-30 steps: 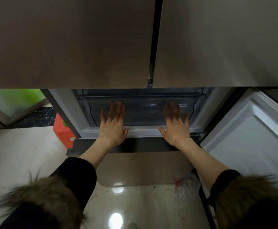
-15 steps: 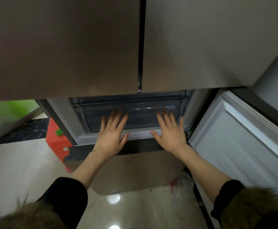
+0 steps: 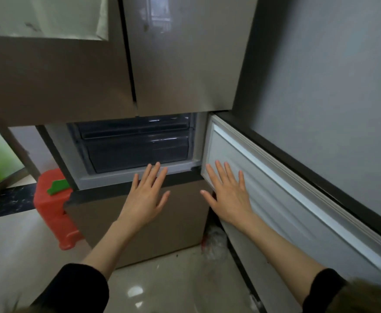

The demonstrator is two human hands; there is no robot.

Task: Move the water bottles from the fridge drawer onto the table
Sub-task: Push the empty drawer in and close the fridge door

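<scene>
At nine o'clock in our view a red plastic stool (image 3: 53, 206) with a green patch on top stands on the pale floor (image 3: 11, 249), just beside the fridge.

Our left hand (image 3: 147, 196) reaches forward on a straight arm, palm down, its fingers (image 3: 150, 175) spread flat and released, grasping nothing. The fingertips lie at the white lower sill of the open compartment; whether they touch it we cannot tell. At twelve o'clock from those fingers, just beyond them, sits the dark translucent fridge drawer (image 3: 137, 154), pushed in, with a second drawer front above it. We cannot make out any water bottles through its front.

Our right hand (image 3: 229, 196) stretches out at one o'clock, also flat, its fingers (image 3: 221, 175) splayed and empty over the white inner face of the open fridge door (image 3: 298, 188), which swings out to three o'clock. The drawer lies at ten o'clock from these fingers, near but apart. Black sleeves cover both forearms lower down.
</scene>
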